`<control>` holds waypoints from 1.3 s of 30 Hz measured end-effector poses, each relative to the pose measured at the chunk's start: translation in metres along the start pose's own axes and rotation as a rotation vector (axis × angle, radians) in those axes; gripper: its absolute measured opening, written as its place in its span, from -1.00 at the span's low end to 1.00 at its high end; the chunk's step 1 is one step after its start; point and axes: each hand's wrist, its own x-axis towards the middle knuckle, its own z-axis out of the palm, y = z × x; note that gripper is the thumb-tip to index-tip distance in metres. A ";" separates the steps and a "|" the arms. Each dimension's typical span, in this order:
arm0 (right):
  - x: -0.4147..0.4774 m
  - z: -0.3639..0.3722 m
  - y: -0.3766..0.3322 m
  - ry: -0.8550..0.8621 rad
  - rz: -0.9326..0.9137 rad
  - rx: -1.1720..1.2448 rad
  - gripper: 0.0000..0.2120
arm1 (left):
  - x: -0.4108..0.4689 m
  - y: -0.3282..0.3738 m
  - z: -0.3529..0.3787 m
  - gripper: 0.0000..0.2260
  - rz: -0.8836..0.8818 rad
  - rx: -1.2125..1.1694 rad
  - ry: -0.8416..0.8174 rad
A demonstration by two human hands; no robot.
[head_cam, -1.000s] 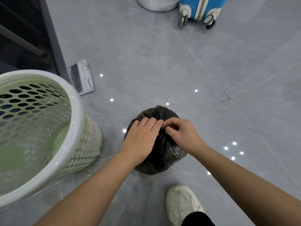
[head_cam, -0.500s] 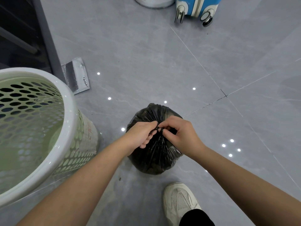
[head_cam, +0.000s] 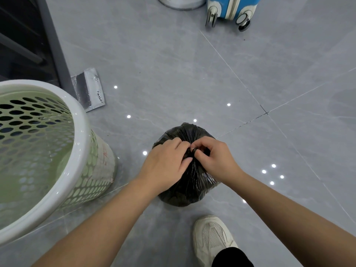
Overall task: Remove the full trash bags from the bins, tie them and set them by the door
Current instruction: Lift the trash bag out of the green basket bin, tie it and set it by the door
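On grey tiled floor: green perforated bin at left, blue suitcase far back, foil pouch nr bin, white shoe at front. Black bag sits on floor betw. bin & shoe, directly under both hands. L hand & R hand, fingers curled, pinch gathered bag neck at top centre.

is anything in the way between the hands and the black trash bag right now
Nothing visible does. The left hand and the right hand are both on the trash bag, pinching its gathered neck. The green bin stands apart to the left. No door is in view.
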 end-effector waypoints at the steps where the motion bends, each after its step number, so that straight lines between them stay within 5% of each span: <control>1: 0.000 -0.001 0.000 -0.011 0.020 0.014 -0.82 | -0.001 0.000 0.000 -0.69 0.020 0.036 0.008; 4: -0.002 -0.001 0.000 -0.037 0.022 0.010 -0.84 | 0.000 0.001 0.002 -0.76 -0.126 -0.127 -0.018; 10: -0.006 0.000 0.002 -0.017 -0.185 -0.088 -0.81 | 0.019 0.008 -0.004 -0.68 -0.792 -1.100 -0.305; 13: -0.005 0.001 0.002 -0.003 -0.228 -0.111 -0.82 | 0.022 0.006 -0.008 -0.66 -0.943 -1.306 -0.456; 16: -0.005 0.003 0.004 -0.030 -0.235 -0.146 -0.85 | 0.021 0.006 -0.010 -0.71 -0.937 -1.300 -0.437; 18: -0.005 0.004 0.004 -0.021 -0.224 -0.156 -0.86 | 0.018 0.006 -0.008 -0.79 -0.823 -1.126 -0.276; 20: -0.003 0.003 0.005 0.000 -0.200 -0.153 -0.86 | 0.010 0.004 -0.009 -0.82 -0.562 -0.848 -0.122; 24: -0.001 0.000 0.004 -0.010 -0.154 -0.123 -0.85 | -0.002 -0.002 -0.009 -0.80 -0.119 -0.233 -0.144; 27: -0.001 0.001 0.003 -0.026 -0.131 -0.104 -0.85 | 0.004 -0.005 -0.005 -0.85 -0.198 -0.383 -0.092; 35: 0.001 0.002 0.004 0.016 -0.202 -0.117 -0.81 | 0.020 0.002 -0.015 -0.80 -0.797 -1.271 -0.273; 39: 0.001 0.001 0.003 0.076 -0.177 -0.108 -0.85 | 0.016 0.003 -0.012 -0.84 -0.821 -1.183 -0.138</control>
